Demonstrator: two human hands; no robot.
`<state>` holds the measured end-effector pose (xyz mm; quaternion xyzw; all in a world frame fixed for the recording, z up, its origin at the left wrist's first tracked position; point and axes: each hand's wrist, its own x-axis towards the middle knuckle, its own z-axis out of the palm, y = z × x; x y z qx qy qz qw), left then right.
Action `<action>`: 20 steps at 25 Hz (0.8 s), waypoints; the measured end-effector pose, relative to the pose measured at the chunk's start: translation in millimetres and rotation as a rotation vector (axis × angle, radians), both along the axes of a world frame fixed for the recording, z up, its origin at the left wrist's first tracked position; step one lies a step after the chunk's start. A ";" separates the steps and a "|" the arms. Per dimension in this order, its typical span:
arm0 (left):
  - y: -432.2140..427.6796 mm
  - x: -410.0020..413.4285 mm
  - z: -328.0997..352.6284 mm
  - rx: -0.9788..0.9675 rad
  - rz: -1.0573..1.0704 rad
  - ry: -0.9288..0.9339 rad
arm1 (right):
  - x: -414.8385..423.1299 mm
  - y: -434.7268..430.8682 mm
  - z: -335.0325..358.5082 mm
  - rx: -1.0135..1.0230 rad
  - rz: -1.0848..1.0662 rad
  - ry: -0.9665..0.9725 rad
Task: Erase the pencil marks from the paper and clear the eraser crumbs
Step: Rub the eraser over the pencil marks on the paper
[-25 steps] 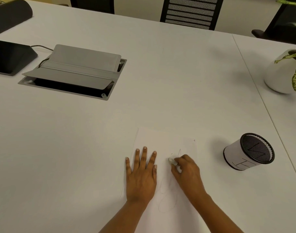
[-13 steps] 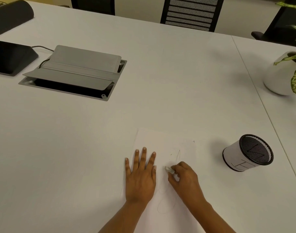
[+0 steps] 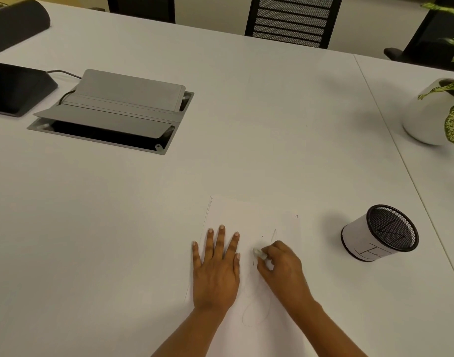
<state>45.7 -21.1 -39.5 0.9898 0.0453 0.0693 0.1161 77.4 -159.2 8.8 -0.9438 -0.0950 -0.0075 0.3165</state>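
My left hand [image 3: 217,269] lies flat, fingers spread, pinning the paper [image 3: 249,217] to the tabletop [image 3: 246,124]. My right hand [image 3: 282,269] pinches the eraser [image 3: 258,253] against the pencil marks [image 3: 256,309].

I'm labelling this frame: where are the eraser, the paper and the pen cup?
eraser [image 3: 257,252]: head view, its exposed white tip.
paper [image 3: 249,215]: head view, bare far part.
pen cup [image 3: 359,237]: head view, its white side wall.
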 end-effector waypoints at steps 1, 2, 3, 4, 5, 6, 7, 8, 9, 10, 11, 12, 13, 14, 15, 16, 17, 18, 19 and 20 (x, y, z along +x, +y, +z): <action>-0.4 0.3 -0.3 -0.002 0.002 -0.003 | 8.7 -1.2 0.8 0.005 -0.028 0.000; -0.8 0.8 -0.3 -0.003 0.008 -0.005 | 17.2 -1.2 2.5 0.013 -0.067 -0.002; -0.7 1.4 -0.1 -0.005 0.014 -0.005 | 23.6 0.6 4.0 0.022 -0.110 -0.004; -0.9 2.2 -0.5 -0.010 0.019 -0.008 | 26.7 3.6 4.9 0.026 -0.146 -0.006; -1.6 2.8 -1.6 -0.015 0.022 -0.013 | 26.7 6.8 5.0 0.022 -0.161 -0.003; -1.9 3.0 -2.2 -0.016 0.022 -0.019 | 24.5 10.3 4.8 0.017 -0.156 0.000; -1.9 3.2 -2.6 -0.011 0.021 -0.023 | 21.6 13.1 3.9 0.013 -0.131 0.002; -1.7 3.5 -3.1 -0.008 0.020 -0.025 | 18.5 15.2 2.9 0.011 -0.094 0.007; -1.8 3.8 -3.5 -0.006 0.018 -0.024 | 16.0 15.5 1.7 0.009 -0.053 0.011; -1.7 3.8 -3.6 -0.006 0.016 -0.025 | 15.5 14.7 1.3 0.007 -0.019 0.009; -1.7 3.6 -3.4 -0.005 0.016 -0.026 | 17.4 12.4 1.5 0.003 -0.003 0.003; -1.9 3.5 -2.7 -0.007 0.018 -0.021 | 21.4 9.3 1.9 0.001 -0.010 -0.001; -2.0 3.5 -1.7 -0.010 0.021 -0.014 | 26.8 5.5 2.0 0.004 -0.040 0.003; -2.4 3.8 -0.7 -0.014 0.024 -0.010 | 32.5 0.9 2.4 0.007 -0.084 0.000; -2.3 3.7 -0.4 -0.013 0.029 -0.010 | 36.8 -2.2 2.9 0.012 -0.116 -0.015; -2.5 3.7 -0.2 -0.011 0.031 -0.010 | 38.3 -4.5 3.2 0.016 -0.129 -0.029; -2.8 3.5 -0.1 -0.013 0.031 -0.005 | 35.8 -5.4 3.4 0.019 -0.121 -0.032; -2.8 3.7 -0.1 -0.015 0.030 0.001 | 29.2 -5.1 2.8 0.017 -0.094 -0.025; -2.5 3.6 -0.1 -0.014 0.028 0.005 | 18.1 -3.5 1.2 0.017 -0.056 -0.012; -2.4 3.7 -0.4 -0.012 0.028 0.006 | 5.0 -1.9 -0.7 0.017 -0.014 -0.003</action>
